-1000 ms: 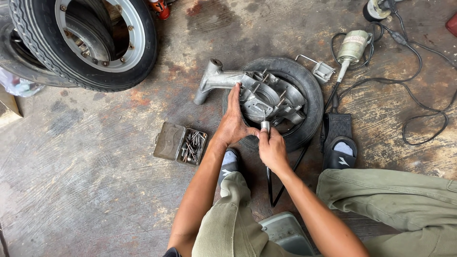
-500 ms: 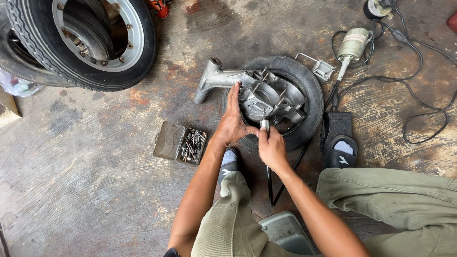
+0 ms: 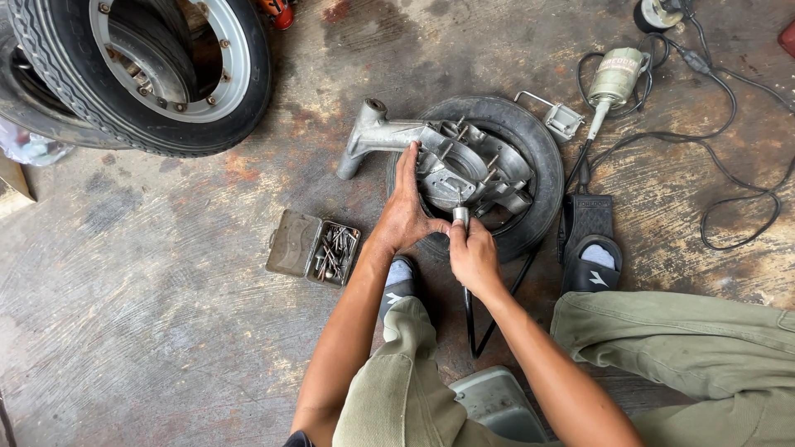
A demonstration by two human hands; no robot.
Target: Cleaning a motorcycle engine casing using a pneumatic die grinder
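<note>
Risk: we grip slim metal rotary handpiece (image 3: 460, 217) in right hand (image 3: 474, 258), left hand (image 3: 406, 211) pressing grey cast-aluminium engine casing (image 3: 447, 161) frame centre; bit may skid into fingers.

Stained concrete floor (image 3: 166, 348): tyres (image 3: 530, 141), bit box (image 3: 313, 247)

Floor (image 3: 166, 331): bare grey concrete, scuffed with pale curved scratch marks.
Stains: rusty brown and dark oily patches toward the top middle.
Light: soft, even daylight, no hard shadows.
Top left: a big truck tyre (image 3: 141, 74) on a silver rim, lying on the floor.
Top right: black cables (image 3: 729, 157) looping loosely across the concrete.
Left edge: a corner of cardboard (image 3: 12, 182).
</note>
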